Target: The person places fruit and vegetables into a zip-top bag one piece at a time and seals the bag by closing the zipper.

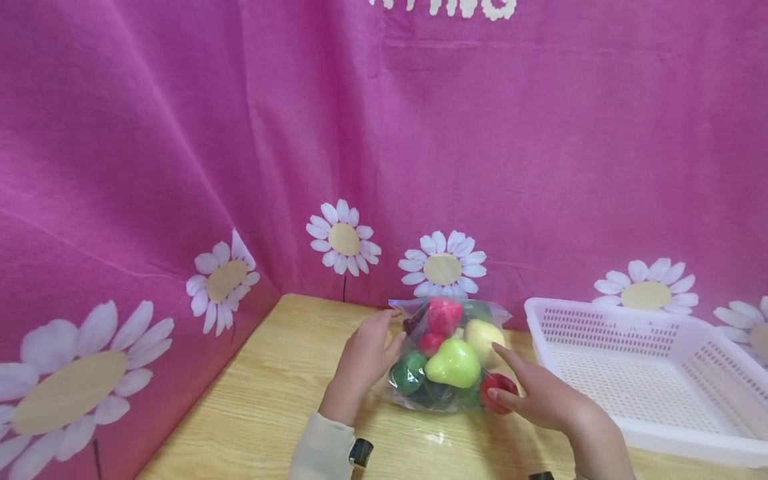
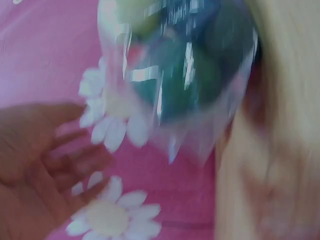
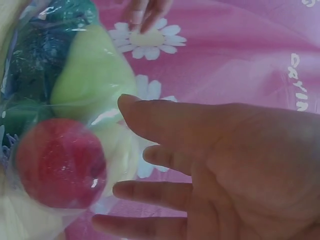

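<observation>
A clear plastic bag (image 1: 414, 400) packed with several fruit and vegetable shapes lies on the table. Inside show a green pear (image 1: 454, 363), a pale yellow round fruit (image 1: 483, 341), a red apple-like fruit (image 1: 498, 392) and a dark green round piece (image 1: 408, 372). My left hand (image 1: 367, 350) is at the bag's left side, its fingers loosely extended; the left wrist view is blurred. On the other side my right hand (image 1: 537, 393) has its fingers spread by the yellow and red fruits. In the right wrist view its palm (image 3: 240, 165) holds nothing; whether the fingertips touch the plastic I cannot tell.
To the right stands a white perforated basket (image 1: 648, 430) with nothing visible in it. A pink cloth with printed daisies (image 1: 510, 167) hangs behind and along the left of the wooden table (image 1: 258, 393).
</observation>
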`<state>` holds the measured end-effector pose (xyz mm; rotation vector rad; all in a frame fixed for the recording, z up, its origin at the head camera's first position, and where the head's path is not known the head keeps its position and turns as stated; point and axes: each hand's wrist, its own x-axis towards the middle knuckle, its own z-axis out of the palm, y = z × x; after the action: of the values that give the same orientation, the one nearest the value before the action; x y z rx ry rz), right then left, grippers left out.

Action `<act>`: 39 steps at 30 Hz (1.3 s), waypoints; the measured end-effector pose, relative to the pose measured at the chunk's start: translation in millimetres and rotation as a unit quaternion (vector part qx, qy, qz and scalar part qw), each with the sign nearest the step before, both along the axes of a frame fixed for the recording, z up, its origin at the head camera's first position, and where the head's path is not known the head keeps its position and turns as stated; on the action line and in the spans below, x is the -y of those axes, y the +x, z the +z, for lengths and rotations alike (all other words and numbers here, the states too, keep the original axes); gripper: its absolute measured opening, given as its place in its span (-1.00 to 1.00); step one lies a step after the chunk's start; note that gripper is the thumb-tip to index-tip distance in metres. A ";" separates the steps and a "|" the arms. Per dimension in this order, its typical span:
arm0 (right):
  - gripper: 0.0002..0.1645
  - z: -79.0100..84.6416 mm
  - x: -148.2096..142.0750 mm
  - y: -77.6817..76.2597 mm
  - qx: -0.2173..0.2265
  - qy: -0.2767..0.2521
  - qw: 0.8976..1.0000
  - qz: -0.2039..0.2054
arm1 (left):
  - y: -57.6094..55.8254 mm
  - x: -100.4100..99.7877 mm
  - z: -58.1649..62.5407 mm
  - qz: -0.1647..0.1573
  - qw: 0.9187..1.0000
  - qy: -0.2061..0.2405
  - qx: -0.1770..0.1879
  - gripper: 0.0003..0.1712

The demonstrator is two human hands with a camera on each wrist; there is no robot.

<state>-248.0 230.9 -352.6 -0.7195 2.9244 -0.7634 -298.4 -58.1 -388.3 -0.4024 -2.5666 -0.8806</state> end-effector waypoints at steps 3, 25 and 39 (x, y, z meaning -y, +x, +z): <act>-0.09 2.0 1.3 2.3 -0.021 0.001 1.000 -0.002 | 1.8 8.6 9.9 -0.012 0.999 -0.025 -0.036 -0.48; -0.11 -1.7 27.9 0.3 -0.251 -0.001 0.967 -0.033 | 26.4 -39.0 12.6 -0.080 0.975 -0.204 -0.042 0.18; 0.01 -9.9 33.9 -1.8 -0.232 0.051 0.970 -0.050 | 28.9 -38.2 11.7 -0.073 0.975 -0.209 -0.001 0.27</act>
<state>-249.8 196.9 -362.5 -0.8479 3.4099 -0.4977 -269.6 -19.9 -376.6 -0.7172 -2.7409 -0.3748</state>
